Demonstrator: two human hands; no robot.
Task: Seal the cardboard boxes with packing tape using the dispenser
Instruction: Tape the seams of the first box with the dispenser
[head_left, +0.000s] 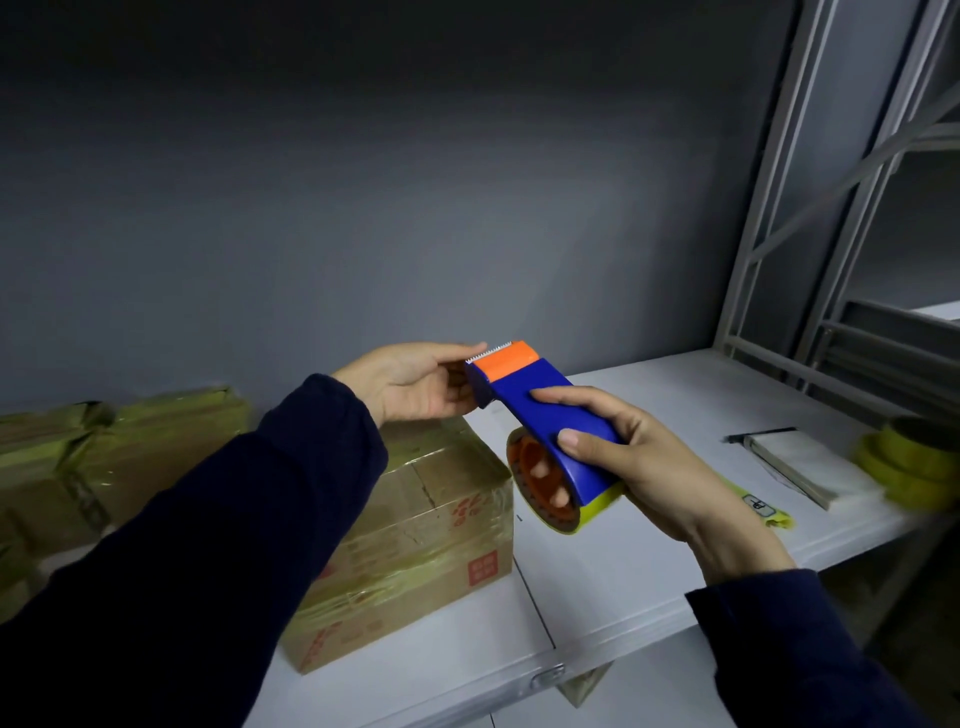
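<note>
- The right hand (665, 467), in a dark blue sleeve, grips a blue plastic tape dispenser (540, 392) with an orange blade guard. Its thumb and forefinger lie on the blue top, and the other fingers pass through the core of the roll.
- A roll of yellowish packing tape (597, 512) sits on a brown-orange hub at the dispenser's lower end.
- The dispenser is held in the air above a white surface (649, 561), just right of the nearest box, with its toothed blade pointing up and to the left.
- The left hand (405, 384) meets the blade end with its palm turned toward the dispenser. Its fingers are loosely curled at the head and one fingertip is beside the teeth. I cannot tell whether it pinches a tape end.
- A brown cardboard box with red print (431, 525), wrapped in glossy yellowish tape, stands on the surface beneath the left forearm.
- More tape-wrapped boxes (104, 441) stand at the far left against the grey wall.
- To the right lie a flat white stack of sheets (805, 467) and a yellow strip with a small label (761, 506).
- Stacked yellow tape rolls (909, 473), blurred, sit at the right edge of the view.
- A grey metal shelf frame (779, 208) rises behind the surface's right end.
</note>
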